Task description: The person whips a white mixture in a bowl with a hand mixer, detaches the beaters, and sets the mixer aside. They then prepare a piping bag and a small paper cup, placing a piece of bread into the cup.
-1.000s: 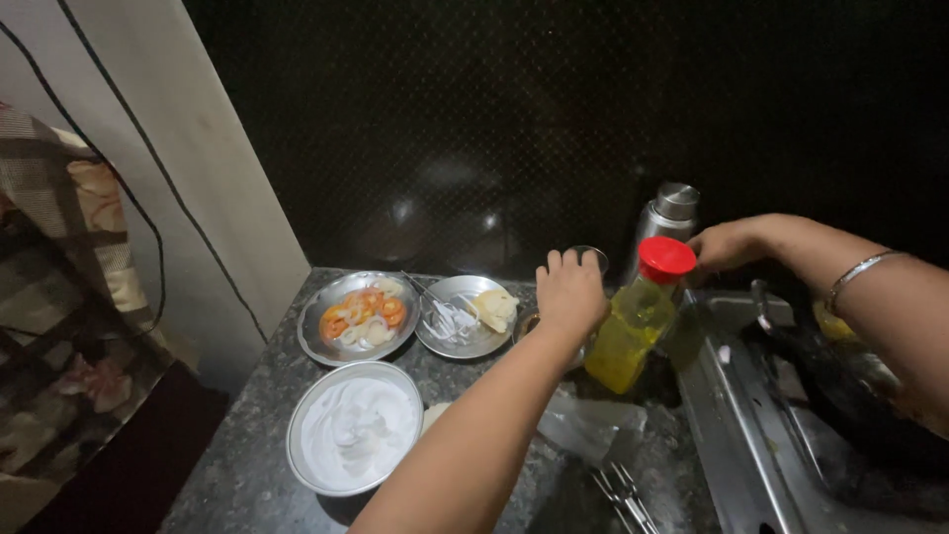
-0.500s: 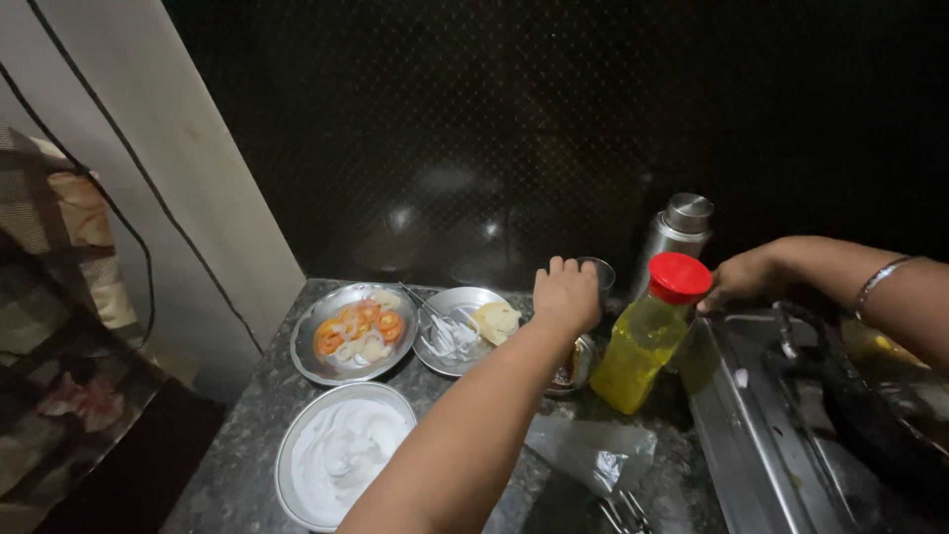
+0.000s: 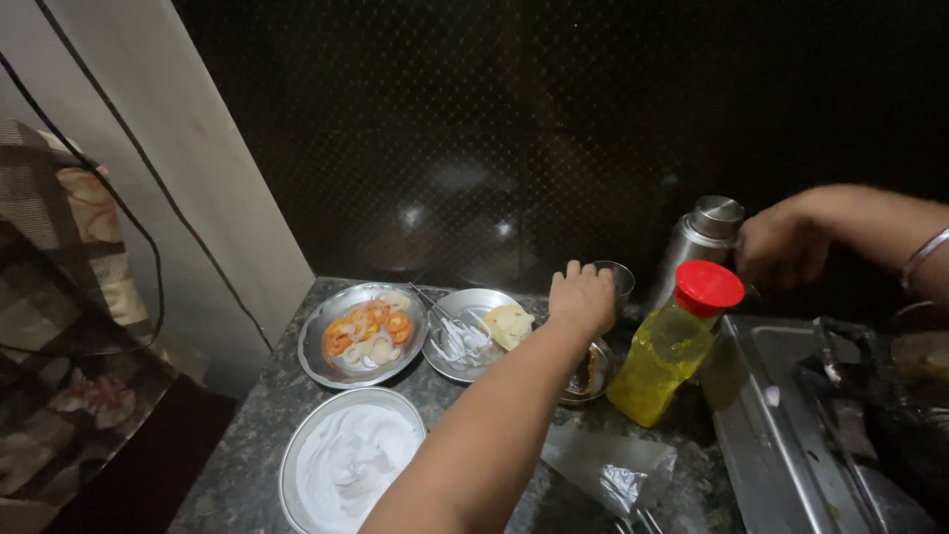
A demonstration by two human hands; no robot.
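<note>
My left hand (image 3: 581, 299) reaches across the dark stone counter (image 3: 252, 435), its fingers curled against a clear glass (image 3: 619, 278). Just under my wrist sits a small steel bowl (image 3: 591, 374). My right hand (image 3: 783, 244) hovers at the upper right, beside the lid of a steel flask (image 3: 704, 237), fingers bent; what it holds is hidden. A bangle (image 3: 921, 255) sits on that wrist. A yellow oil bottle with a red cap (image 3: 672, 341) stands between my two hands.
A steel plate of sliced tomato and onion (image 3: 364, 333) lies left of a steel plate holding a pale lump (image 3: 474, 331). A plate of white batter (image 3: 346, 463) and a crumpled plastic bag (image 3: 611, 465) lie nearer. A steel stove (image 3: 781, 425) fills the right side.
My right hand has risen from behind the oil bottle's cap to beside the flask's lid. My left hand has stayed at the glass.
</note>
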